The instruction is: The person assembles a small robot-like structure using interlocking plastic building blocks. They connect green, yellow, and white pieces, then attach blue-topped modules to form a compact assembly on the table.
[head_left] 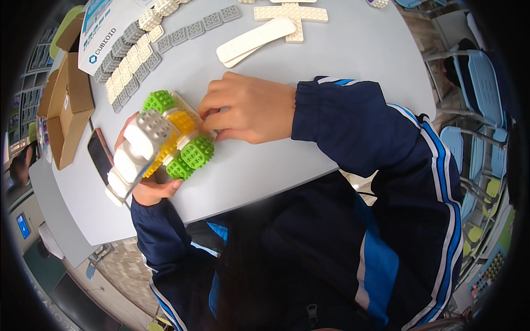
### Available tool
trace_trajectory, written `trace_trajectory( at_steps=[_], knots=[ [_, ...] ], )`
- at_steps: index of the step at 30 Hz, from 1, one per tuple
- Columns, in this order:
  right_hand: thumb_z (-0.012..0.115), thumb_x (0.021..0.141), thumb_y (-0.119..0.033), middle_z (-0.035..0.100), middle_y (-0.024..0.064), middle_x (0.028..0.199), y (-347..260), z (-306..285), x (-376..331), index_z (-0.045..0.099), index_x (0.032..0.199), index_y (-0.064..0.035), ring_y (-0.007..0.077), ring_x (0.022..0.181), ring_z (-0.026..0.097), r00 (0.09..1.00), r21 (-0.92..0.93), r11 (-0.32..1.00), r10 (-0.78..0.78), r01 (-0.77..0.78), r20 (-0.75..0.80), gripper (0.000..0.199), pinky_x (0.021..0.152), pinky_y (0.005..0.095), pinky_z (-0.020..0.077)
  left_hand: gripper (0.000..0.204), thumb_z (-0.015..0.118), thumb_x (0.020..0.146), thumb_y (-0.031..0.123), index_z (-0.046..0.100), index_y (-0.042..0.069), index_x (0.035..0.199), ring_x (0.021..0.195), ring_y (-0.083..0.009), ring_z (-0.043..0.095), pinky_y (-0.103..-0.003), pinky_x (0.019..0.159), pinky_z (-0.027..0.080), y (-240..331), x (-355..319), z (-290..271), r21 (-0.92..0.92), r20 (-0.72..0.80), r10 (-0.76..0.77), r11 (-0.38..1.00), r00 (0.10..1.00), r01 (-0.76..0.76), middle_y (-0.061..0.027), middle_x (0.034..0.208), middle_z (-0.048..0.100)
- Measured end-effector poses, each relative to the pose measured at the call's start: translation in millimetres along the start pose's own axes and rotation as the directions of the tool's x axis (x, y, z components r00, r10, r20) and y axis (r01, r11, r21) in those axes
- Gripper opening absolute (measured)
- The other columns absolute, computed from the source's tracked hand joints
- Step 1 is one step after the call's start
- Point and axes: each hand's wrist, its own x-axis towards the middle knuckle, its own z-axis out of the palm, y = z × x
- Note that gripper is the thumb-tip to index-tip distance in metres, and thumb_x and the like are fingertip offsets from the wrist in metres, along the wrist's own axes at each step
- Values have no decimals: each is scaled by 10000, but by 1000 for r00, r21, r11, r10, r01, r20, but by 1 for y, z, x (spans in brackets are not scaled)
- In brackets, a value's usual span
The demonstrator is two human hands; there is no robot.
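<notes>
Blocks in green, yellow and white are already joined into one model (185,122), held between both hands over the left part of the worktop (259,176); whether it rests on the surface, I cannot tell. Fingers of the left hand (153,191) grasp its left and near side, the thumb at the near end. Fingers of the right hand (245,107) are bent against its right side; whether they pinch a piece or just press, I cannot tell.

Green blocks sit at the model's far and near ends, so the build looks well under way. Unused parts lie apart, on the far side: grey blocks (132,33), cream blocks (130,66), flat grey tiles (196,28), white bars (256,41) and a cross-shaped piece (295,14). How many are needed cannot be judged.
</notes>
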Motion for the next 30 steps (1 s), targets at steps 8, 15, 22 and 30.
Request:
trace_trajectory(
  at_steps=[8,15,22,30],
  knots=[
    [793,739,-192,646,21,978,-6,0,1,632,1090,-93,210,944,585,995,-11,995,95,-94,43,398,811,353,441,937,917,603,196,440,-18,1380,1225,-276,520,-416,1068,396,-10,-4,-8,61,-5,21,998,1000,-20,-129,1333,527],
    [817,713,-170,609,52,884,-10,-2,2,593,1141,-89,238,876,593,990,-22,990,139,-140,-22,489,780,355,450,972,921,603,245,419,-28,1390,1223,-276,518,-413,1062,396,-6,-9,-2,116,2,27,993,1000,-27,-140,1346,514],
    [816,728,-213,635,56,887,-14,-7,5,584,1164,-91,249,846,610,980,36,980,194,-196,49,509,755,373,469,989,922,617,229,383,-25,1407,1239,-290,513,-432,1074,392,-2,-5,7,66,-75,23,998,997,-18,-151,1354,501],
    [782,780,-263,653,43,885,-12,-4,3,647,1182,-136,230,856,607,997,2,999,-48,48,-67,442,740,332,490,957,916,612,199,402,-20,1389,1206,-282,533,-418,1056,407,0,-5,11,70,-72,29,997,997,-24,-155,1324,525]
  ],
)
